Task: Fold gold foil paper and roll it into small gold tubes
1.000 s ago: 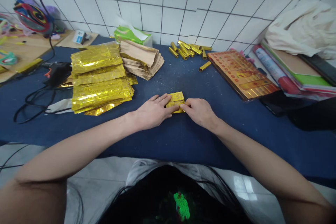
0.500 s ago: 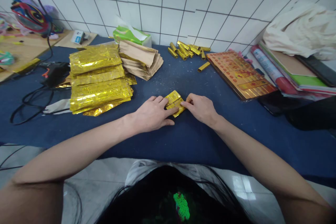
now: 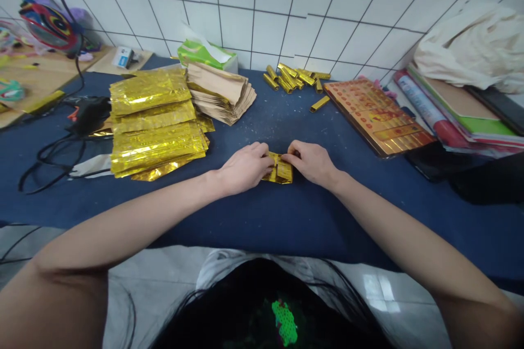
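Note:
A small folded piece of gold foil paper (image 3: 280, 171) lies on the dark blue table cloth (image 3: 286, 212) in front of me. My left hand (image 3: 245, 167) pinches its left end with curled fingers. My right hand (image 3: 311, 162) pinches its right top edge, fingers closed on it. Both hands hold the piece between them, just above the cloth.
A stack of gold foil sheets (image 3: 153, 122) lies at the left, with brown paper sheets (image 3: 221, 92) and a green tissue pack (image 3: 202, 54) behind. Several rolled gold pieces (image 3: 292, 79) sit by the tiled wall. A red-gold printed stack (image 3: 379, 114), books (image 3: 458, 109) and black cables (image 3: 53, 152) flank the sides.
The gold piece was pressed flat under both hands, then turned slantwise. Now both hands have curled their fingers and grip its ends, and it looks folded narrower.

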A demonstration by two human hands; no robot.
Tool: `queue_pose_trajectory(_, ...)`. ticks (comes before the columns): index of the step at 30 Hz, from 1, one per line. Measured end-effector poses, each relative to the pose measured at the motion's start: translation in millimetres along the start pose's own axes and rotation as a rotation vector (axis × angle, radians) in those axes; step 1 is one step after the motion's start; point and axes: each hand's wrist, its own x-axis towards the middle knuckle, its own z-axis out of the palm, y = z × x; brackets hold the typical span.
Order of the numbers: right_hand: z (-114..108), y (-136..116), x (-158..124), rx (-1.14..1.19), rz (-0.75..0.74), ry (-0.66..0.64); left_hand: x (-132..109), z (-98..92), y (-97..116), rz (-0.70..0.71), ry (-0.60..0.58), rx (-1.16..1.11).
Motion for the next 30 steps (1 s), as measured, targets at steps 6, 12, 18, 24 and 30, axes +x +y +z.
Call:
queue_pose_trajectory(6,3.1,-3.0,-3.0,-0.076,-0.019,0.023,-3.0,2.1,7.5,0.070,0.064,0.134)
queue_pose_trajectory(12,4.4,-2.2,-3.6,-0.037,0.003,0.057,-4.5,2.5,6.1,0.176,0.039,0.196)
queue_pose_trajectory(18,-18.7,-10.2,-30.1,0.000,-0.060,0.160,-4.0,4.4,5.8,0.167,0.031,0.184)
queue_pose_trajectory(24,-14.4,-32.8,-59.8,-0.283,-0.151,0.117,-2.8,3.8,6.2,0.150,0.000,0.176)
queue_pose_trajectory(30,-0.6,-40.3,-61.1,-0.253,-0.059,0.111,-1.0,3.5,6.2,0.158,-0.019,0.186)
